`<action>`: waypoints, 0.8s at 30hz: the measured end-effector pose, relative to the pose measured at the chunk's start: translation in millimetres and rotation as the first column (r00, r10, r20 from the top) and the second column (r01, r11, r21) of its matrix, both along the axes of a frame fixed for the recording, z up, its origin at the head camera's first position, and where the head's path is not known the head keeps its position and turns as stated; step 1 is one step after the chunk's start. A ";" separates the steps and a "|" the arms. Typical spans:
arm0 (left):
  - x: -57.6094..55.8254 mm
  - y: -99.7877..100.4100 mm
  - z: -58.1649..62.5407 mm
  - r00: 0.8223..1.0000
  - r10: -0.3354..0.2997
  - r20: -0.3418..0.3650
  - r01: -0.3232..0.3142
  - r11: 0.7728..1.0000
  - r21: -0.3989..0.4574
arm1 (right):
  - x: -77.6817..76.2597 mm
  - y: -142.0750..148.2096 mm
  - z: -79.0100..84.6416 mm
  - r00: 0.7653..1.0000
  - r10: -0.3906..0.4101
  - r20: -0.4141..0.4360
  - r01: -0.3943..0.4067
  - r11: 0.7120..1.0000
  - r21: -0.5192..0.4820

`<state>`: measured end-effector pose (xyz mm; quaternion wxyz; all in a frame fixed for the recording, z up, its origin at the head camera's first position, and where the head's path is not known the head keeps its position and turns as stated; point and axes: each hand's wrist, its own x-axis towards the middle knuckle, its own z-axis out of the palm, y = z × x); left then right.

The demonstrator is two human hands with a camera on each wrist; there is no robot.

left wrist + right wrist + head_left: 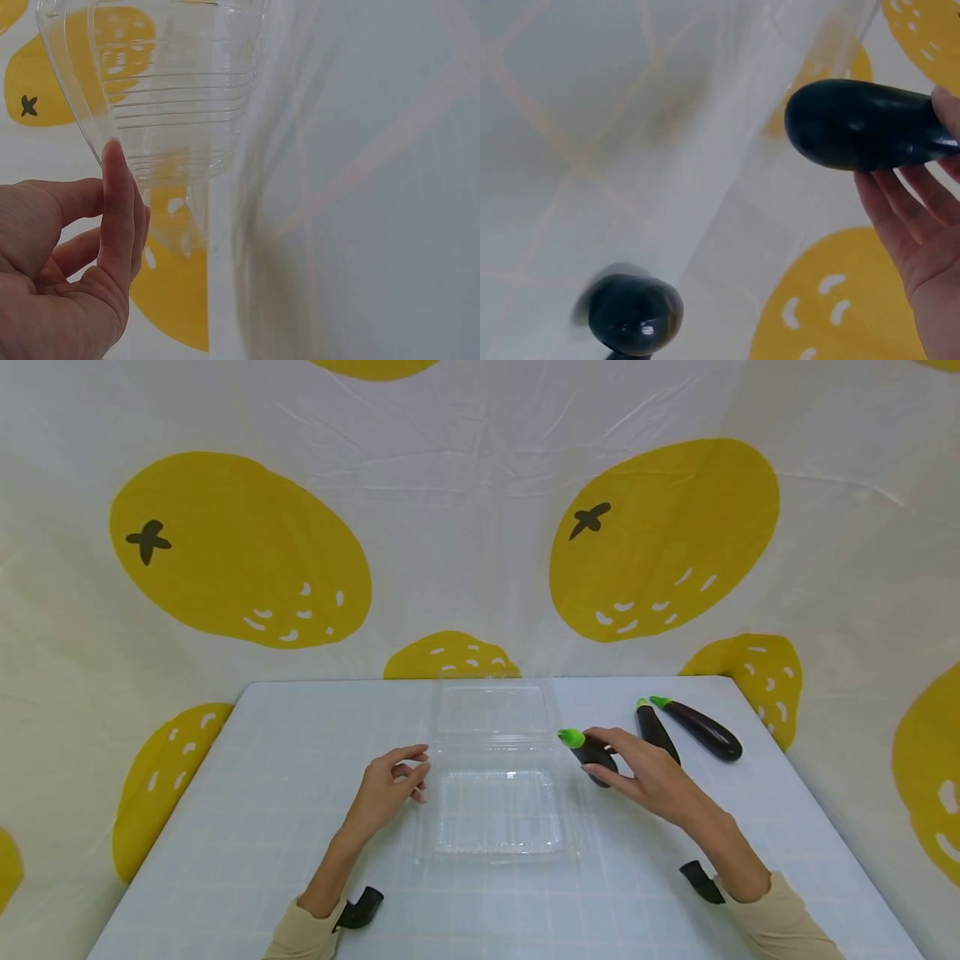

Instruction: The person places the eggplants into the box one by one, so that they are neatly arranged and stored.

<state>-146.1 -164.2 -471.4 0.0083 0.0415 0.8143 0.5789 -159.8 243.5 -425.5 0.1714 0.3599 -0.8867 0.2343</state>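
My right hand [656,777] holds an eggplant [600,762] with a bright green cap, thumb on one side and fingers on the other. Its cap points left, beside the right edge of a clear plastic clamshell container [498,857]. In the right wrist view, the dark rounded end of the eggplant [855,124] sticks out past the fingers. My left hand [384,789] is at the container's left side, fingers loosely bent. The left wrist view has one fingertip right at the rim of the clear container [180,112]. The container's lid [491,706] lies folded back, away from me.
Two more eggplants, a shorter-looking one [657,735] and a longer one [702,729], lie at the back right of the white table [285,727]. A cloth [465,527] with yellow fruit prints hangs behind the table. Black wrist devices [362,908] are on both forearms.
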 end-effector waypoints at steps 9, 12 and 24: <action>1.2 0.5 2.3 1.000 -0.004 -0.013 0.004 1.000 -0.006 | 0.3 -14.1 12.3 0.998 0.055 -0.043 -0.055 0.998 0.007; 1.4 0.3 2.3 1.000 -0.007 -0.019 0.007 1.000 -0.002 | 2.3 -20.0 17.1 0.997 0.070 -0.032 -0.070 0.998 0.009; 0.3 -0.5 1.9 0.999 -0.020 -0.038 0.020 1.000 0.005 | 5.6 -44.6 25.2 0.990 0.143 -0.014 -0.143 0.990 0.014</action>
